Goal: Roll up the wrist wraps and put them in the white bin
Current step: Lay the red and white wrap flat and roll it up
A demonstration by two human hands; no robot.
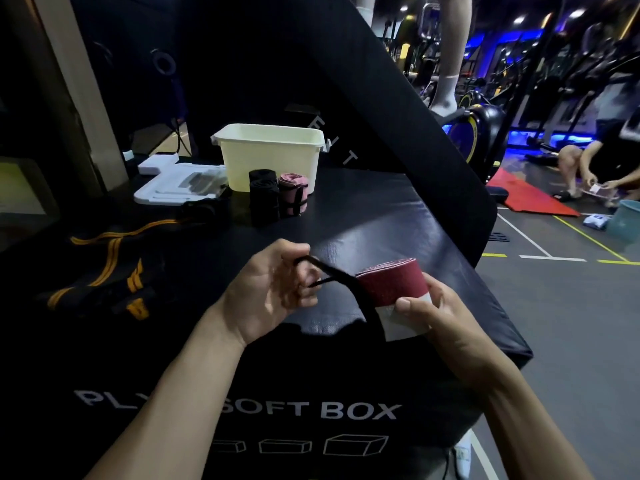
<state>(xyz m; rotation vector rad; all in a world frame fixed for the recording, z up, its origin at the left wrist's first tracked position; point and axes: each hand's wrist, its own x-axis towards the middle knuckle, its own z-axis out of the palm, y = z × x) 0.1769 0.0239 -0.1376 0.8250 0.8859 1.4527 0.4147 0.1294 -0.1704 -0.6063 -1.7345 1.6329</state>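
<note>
A dark red wrist wrap (393,282), rolled into a cylinder with a white end tab, is gripped by my right hand (429,306) above the black soft box (398,216). Its thin black loop (329,271) stretches to the left, where my left hand (273,289) pinches it between curled fingers. The white bin (270,157) stands at the back of the box top. In front of the bin stand two rolled black wraps (264,195) and a rolled pink wrap (293,194). Unrolled black wraps with yellow stripes (104,271) lie at the left.
A white foam tray (173,183) lies left of the bin. A big black padded panel (398,98) leans behind the box on the right. A person (595,161) crouches on the gym floor at far right, near a red mat (526,195) and a teal bucket (625,220).
</note>
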